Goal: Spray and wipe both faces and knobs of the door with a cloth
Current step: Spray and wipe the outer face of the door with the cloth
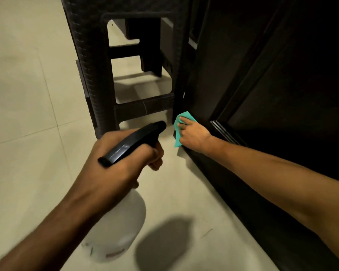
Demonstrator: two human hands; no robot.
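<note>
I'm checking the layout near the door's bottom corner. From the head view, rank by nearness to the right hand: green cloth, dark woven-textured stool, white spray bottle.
1. Green cloth, under the right hand.
2. Dark woven-textured stool, just left.
3. White spray bottle, lower left, held.

The right hand (194,134) presses a teal cloth (179,126) against the dark door's (262,85) bottom corner. The left hand (121,163) grips a white spray bottle (121,222) above the tiled floor (27,94).

A dark stool (125,61) crowds the door (262,85) edge; floor (24,94) leftward lies open.

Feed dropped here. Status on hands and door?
Left hand gripping spray bottle. Right hand pressing cloth on door, low corner. Stool close beside.
</note>
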